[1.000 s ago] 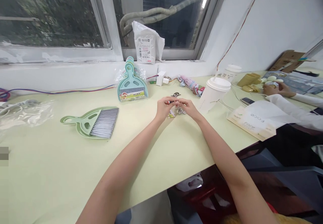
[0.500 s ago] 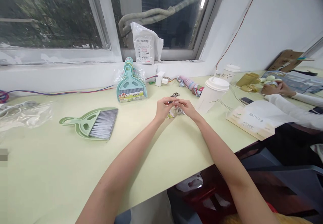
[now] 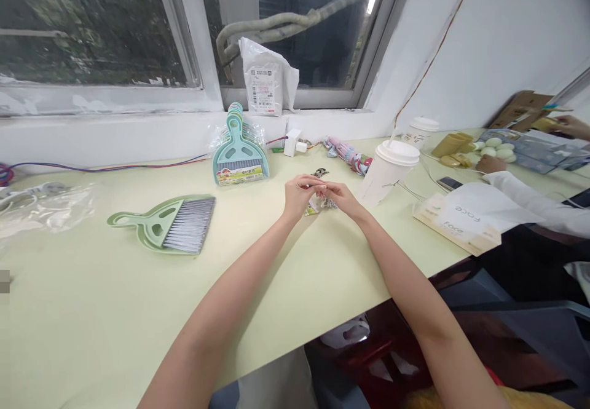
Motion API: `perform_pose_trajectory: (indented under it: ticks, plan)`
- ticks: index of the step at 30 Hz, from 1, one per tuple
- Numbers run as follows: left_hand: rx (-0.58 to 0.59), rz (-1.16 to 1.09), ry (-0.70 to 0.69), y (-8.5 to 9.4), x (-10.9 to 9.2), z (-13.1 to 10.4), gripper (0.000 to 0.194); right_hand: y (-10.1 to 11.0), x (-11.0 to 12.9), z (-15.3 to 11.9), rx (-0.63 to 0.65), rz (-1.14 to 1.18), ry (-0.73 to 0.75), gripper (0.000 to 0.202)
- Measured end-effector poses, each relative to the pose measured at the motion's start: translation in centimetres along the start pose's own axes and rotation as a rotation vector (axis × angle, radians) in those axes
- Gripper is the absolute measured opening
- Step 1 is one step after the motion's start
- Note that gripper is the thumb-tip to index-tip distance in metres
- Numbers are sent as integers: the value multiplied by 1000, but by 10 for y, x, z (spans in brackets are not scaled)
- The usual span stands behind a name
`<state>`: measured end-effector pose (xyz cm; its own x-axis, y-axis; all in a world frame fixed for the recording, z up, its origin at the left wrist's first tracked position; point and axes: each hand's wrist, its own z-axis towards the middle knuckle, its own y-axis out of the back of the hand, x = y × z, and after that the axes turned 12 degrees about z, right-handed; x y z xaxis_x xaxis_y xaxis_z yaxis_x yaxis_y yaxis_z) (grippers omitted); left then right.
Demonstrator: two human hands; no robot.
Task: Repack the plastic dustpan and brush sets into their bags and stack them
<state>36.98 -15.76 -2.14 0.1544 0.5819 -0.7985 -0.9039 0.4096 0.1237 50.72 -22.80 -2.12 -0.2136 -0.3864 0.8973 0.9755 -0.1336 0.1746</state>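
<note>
My left hand (image 3: 299,198) and my right hand (image 3: 343,198) meet over the table, fingertips pinched together. What they hold between them is too small and too hidden to make out. Just beyond the fingers lies a small dark metallic thing (image 3: 319,172). Under the hands, partly covered, are a green-and-white printed label (image 3: 312,206) and a crinkled shiny clear wrapper (image 3: 329,203). To the left, a green dustpan (image 3: 148,229) lies flat with a grey-bristled brush (image 3: 190,224) on it.
Behind stands a stack of packaged dustpan sets (image 3: 239,150). On the right are a white lidded cup (image 3: 385,175), a folded umbrella (image 3: 345,154) and a tissue pack (image 3: 461,221). Another person's sleeve (image 3: 530,194) rests beside a box holding pale round items (image 3: 495,147).
My hands stay nearly in place, with only a slight shift of the fingers. At the far right, the other person's hands have moved apart, one now raised by the box.
</note>
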Motion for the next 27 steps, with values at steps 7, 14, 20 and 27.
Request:
perform_pose_trajectory:
  ticks: [7,14,20,27]
  plan:
    - [-42,119,23,-1,0,-2,17,-3,2,0,-10,-26,-14,48]
    - [63,8,75,0,2,-4,26,-2,-2,0,-94,51,-56,48]
    - [13,46,83,-3,-2,-6,16,-1,-5,0,-107,61,-43,47]
    - [-67,111,66,-5,-4,-10,6,-3,-3,0,-111,23,-58,52]
